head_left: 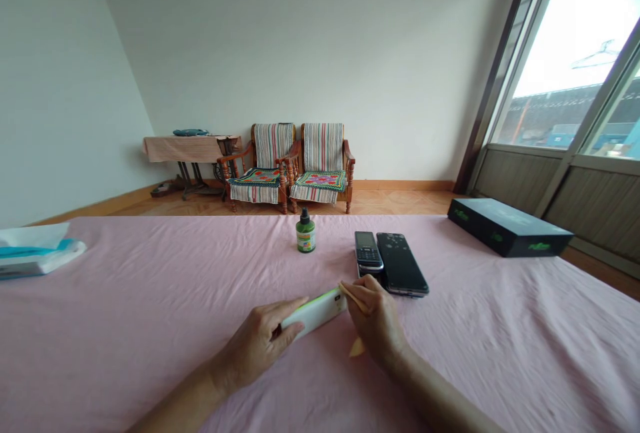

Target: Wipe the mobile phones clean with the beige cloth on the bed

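A white phone [316, 312] with a green edge is tilted above the pink cloth, its camera end toward the right. My left hand [260, 336] grips its left end between thumb and fingers. My right hand [375, 316] is closed on a yellowish cloth [356, 298], pressed against the phone's right end; a corner of the cloth hangs below the hand. Just beyond my right hand lie a keypad phone [369, 250] and a black smartphone [401, 263], side by side. A green bottle with a black cap [306, 233] stands farther back.
A pink tablecloth [150, 326] covers the table. At the far right is a black box [505, 230] with green lettering, and a tissue pack [40, 256] lies at the left edge. Two wooden chairs [323, 153] and a cloth-covered side table [183, 150] stand beyond, by the wall.
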The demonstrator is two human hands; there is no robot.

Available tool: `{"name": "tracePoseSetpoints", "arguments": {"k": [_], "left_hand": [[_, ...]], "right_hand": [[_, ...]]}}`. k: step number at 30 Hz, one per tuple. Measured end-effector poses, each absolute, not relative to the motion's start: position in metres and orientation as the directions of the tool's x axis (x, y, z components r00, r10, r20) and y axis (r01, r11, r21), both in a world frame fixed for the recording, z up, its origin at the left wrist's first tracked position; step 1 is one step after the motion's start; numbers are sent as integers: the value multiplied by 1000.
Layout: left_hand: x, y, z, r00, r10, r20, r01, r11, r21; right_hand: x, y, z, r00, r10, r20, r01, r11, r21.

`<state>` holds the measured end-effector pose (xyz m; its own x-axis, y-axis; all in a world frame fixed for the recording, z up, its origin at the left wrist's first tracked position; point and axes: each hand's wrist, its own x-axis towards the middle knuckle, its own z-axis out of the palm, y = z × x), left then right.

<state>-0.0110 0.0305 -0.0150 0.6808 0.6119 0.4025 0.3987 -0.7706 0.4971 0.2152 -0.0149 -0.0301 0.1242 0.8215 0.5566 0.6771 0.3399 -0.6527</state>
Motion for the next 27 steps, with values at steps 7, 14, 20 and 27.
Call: {"name": "tracePoseSetpoints", "arguments": {"k": [7, 14, 20, 27], "left_hand": [[-11, 32, -15, 674, 614, 411, 403, -771, 492], [-9, 31, -14, 668, 612, 424, 403, -776, 484], [-9, 30, -12, 665, 616, 422, 395, -770, 501], [-10, 29, -13, 660, 623, 420, 405, -766, 500]], "right_hand": [[216, -17, -30, 108, 849, 517, 737, 281, -614], [219, -16, -34, 80, 855, 512, 752, 285, -595], [215, -17, -25, 118, 818, 564, 704, 331, -628], [216, -17, -31, 115, 857, 502, 733, 268, -625]]}}
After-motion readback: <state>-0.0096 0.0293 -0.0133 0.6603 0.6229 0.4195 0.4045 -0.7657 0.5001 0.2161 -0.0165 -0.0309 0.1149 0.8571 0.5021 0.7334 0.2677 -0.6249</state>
